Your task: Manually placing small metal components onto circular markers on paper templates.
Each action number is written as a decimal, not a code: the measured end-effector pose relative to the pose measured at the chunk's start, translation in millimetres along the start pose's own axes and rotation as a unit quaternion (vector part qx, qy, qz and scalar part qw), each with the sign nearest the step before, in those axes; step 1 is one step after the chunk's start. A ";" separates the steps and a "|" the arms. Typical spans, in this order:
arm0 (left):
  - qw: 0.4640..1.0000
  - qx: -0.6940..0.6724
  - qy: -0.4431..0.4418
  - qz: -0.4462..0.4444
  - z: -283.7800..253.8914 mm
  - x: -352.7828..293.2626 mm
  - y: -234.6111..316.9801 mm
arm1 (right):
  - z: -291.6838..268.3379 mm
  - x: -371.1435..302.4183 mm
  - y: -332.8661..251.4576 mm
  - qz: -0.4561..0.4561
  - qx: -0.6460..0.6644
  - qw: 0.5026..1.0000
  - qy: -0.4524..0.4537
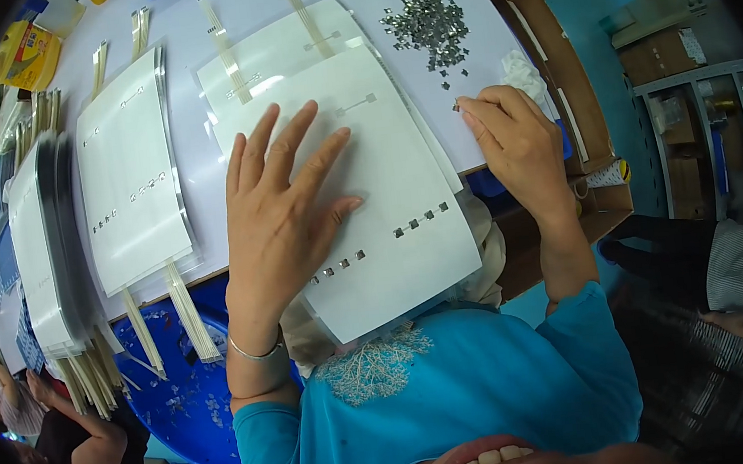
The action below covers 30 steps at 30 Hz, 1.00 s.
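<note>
A white flexible sheet lies before me on the table, its near end reaching over the edge toward my body. My left hand rests on its left part with the fingers spread. Short rows of small square metal pieces show near the sheet's lower end. To the right, my right hand pinches one small dark metal piece between thumb and forefinger, just past the sheet's right side. A heap of similar metal pieces lies beyond that hand. Under the sheet, another white sheet with flat ribbon strips sticks out.
Stacked sheets with ribbon strips stand at left, beside a thicker stack. Below the table edge sits a blue tub. Crumpled white material and a cardboard box are at right. Other people are at both sides.
</note>
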<state>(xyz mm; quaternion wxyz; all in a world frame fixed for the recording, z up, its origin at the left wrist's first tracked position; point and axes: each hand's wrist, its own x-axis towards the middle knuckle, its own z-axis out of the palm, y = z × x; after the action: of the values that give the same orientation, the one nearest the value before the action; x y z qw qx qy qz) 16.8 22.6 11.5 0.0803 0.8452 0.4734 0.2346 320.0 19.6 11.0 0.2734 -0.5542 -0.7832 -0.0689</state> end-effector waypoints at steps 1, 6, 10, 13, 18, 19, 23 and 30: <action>1.000 0.006 -0.006 0.002 1.3 0.0 -2.7 | -0.5 0.4 1.6 0.000 0.011 1.000 -0.006; 1.000 0.009 -0.018 0.014 7.6 -4.8 -8.0 | 2.3 -2.2 8.4 0.013 0.040 0.999 0.007; 1.000 0.003 -0.017 0.013 5.9 -5.0 -9.2 | -1.2 -4.8 11.4 0.013 0.074 0.997 0.024; 1.000 0.000 -0.018 0.009 6.4 -5.0 -9.2 | -6.1 -6.7 10.2 0.031 0.073 0.997 0.012; 1.000 0.000 -0.024 0.010 5.6 -3.2 -8.4 | -4.3 -5.2 9.6 0.007 0.029 1.000 -0.008; 1.000 0.003 -0.023 0.007 5.3 -3.0 -7.7 | -2.5 -5.7 11.0 0.015 0.033 0.999 0.002; 1.000 0.007 -0.022 0.007 5.9 -2.3 -7.1 | 0.7 -9.7 13.3 0.006 0.041 0.999 0.010; 1.000 0.010 -0.024 0.003 6.7 -1.9 -5.8 | -2.9 -0.9 7.6 0.030 0.027 0.999 -0.020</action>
<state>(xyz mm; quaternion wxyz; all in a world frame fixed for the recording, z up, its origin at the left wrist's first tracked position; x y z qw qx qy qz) 14.7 24.8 3.0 0.0829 0.8531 0.4706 0.2095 328.0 20.5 11.4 0.2741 -0.5710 -0.7733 -0.0282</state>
